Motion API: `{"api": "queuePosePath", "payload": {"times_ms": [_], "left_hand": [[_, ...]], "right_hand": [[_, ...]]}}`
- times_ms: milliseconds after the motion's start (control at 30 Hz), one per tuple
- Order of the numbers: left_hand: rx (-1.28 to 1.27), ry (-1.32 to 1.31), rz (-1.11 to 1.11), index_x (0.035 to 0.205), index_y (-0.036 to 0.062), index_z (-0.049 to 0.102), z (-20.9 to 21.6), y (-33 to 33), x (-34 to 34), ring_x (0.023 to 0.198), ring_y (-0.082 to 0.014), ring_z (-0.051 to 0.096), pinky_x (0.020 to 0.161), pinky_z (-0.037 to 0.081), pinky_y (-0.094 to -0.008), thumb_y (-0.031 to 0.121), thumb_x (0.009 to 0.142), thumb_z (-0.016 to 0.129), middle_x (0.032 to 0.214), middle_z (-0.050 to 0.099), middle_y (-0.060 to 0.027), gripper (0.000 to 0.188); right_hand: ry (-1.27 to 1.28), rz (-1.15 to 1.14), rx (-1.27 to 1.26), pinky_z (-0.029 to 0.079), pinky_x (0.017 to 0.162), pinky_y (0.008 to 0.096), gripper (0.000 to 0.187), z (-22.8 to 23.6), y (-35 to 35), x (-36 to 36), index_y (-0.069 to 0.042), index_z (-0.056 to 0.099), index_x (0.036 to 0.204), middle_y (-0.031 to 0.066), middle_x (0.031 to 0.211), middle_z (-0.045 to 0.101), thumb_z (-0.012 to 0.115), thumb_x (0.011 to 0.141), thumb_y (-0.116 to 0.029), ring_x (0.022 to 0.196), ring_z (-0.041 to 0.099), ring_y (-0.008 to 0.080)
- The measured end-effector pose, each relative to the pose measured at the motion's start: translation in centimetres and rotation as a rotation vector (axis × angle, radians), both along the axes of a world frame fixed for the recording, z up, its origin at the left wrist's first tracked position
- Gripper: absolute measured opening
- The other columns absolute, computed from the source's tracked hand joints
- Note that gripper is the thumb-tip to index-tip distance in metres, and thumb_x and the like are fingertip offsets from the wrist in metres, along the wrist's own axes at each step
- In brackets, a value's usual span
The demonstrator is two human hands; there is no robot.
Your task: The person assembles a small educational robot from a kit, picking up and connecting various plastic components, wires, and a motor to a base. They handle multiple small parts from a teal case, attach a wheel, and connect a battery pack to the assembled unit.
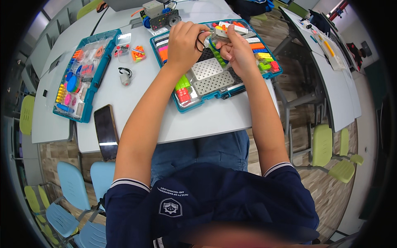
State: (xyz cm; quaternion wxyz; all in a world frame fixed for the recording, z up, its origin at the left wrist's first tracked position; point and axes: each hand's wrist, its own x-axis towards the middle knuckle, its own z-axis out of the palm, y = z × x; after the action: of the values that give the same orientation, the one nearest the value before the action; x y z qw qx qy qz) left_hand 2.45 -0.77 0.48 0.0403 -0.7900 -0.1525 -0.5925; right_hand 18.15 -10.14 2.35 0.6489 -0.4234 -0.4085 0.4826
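Observation:
Both my hands are raised over an opened teal-edged parts case [181,108] that holds coloured building pieces and grey perforated plates [214,82]. My left hand [185,43] is closed in a pinch on a thin black cable [199,44], which loops below its fingertips. With its fingers wrapped round it, my right hand [242,53] grips a grey building block assembly [222,36] at the case's far side. The left fingertips reach close to the assembly's left end; whether the cable is joined to it I cannot tell.
Left on the table lies a second teal case [86,111] of small parts. Between the cases are a clear box of orange pins [139,53] and a small grey motor-like part with a black cable [125,77]. A phone [106,131] lies at the front edge; a wheeled model [162,18] stands behind.

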Motion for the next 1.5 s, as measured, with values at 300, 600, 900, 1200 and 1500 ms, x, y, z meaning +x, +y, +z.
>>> {"api": "queuePosePath", "payload": {"times_ms": [300, 600, 900, 1200, 1500], "left_hand": [[0.024, 0.007, 0.002, 0.091, 0.0074, 0.067, 0.1, 0.0, -0.1, 0.081, -0.028, 0.057, 0.075, 0.043, -0.04, 0.012, 0.089, 0.074, 0.082, 0.062, -0.0062, 0.009], [-0.025, 0.037, -0.113, 0.095, 0.0054, 0.069, 0.1, 0.0, -0.2, 0.082, -0.0296, 0.057, 0.075, 0.043, -0.0417, 0.006, 0.086, 0.074, 0.084, 0.062, -0.0074, 0.01], [-0.122, 0.115, -0.21, 0.116, 0.0081, 0.074, -0.1, 0.0, -0.4, 0.088, -0.0254, 0.059, 0.085, 0.045, -0.0383, -0.012, 0.076, 0.06, 0.092, 0.067, -0.0054, 0.047], [-0.223, 0.073, -0.297, 0.121, 0.0086, 0.074, -0.2, 0.5, -0.3, 0.085, -0.0237, 0.055, 0.085, 0.044, -0.0357, -0.017, 0.074, 0.051, 0.093, 0.065, -0.0069, 0.058], [-0.256, 0.093, -0.324, 0.125, 0.0122, 0.075, -0.3, 0.4, -0.4, 0.089, -0.0232, 0.054, 0.086, 0.045, -0.0336, -0.018, 0.076, 0.053, 0.096, 0.064, -0.007, 0.062]], "right_hand": [[-0.114, 0.004, 0.056, 0.031, 0.047, 0.0201, 0.047, -0.2, 0.1, -0.4, -0.008, 0.054, 0.103, 0.0065, 0.077, 0.063, 0.045, 0.108, -0.055, 0.051, 0.044, 0.0061], [-0.155, 0.011, 0.093, 0.03, 0.046, 0.0208, 0.045, -0.3, 0.4, 0.3, -0.008, 0.05, 0.106, 0.0055, 0.077, 0.059, 0.043, 0.11, -0.052, 0.051, 0.042, 0.0061], [-0.061, -0.048, 0.131, 0.033, 0.048, 0.0206, 0.041, -0.7, 0.7, 0.3, -0.008, 0.048, 0.11, 0.0067, 0.08, 0.059, 0.044, 0.11, -0.049, 0.054, 0.043, 0.007], [-0.035, -0.048, 0.175, 0.034, 0.05, 0.0208, 0.037, -0.9, 0.6, -0.1, -0.008, 0.048, 0.115, 0.0079, 0.084, 0.06, 0.047, 0.11, -0.044, 0.055, 0.043, 0.0077], [-0.084, -0.087, 0.173, 0.035, 0.05, 0.0217, 0.035, -1.1, 0.7, -0.2, -0.007, 0.048, 0.118, 0.0069, 0.083, 0.06, 0.048, 0.11, -0.041, 0.054, 0.044, 0.0079]]}}
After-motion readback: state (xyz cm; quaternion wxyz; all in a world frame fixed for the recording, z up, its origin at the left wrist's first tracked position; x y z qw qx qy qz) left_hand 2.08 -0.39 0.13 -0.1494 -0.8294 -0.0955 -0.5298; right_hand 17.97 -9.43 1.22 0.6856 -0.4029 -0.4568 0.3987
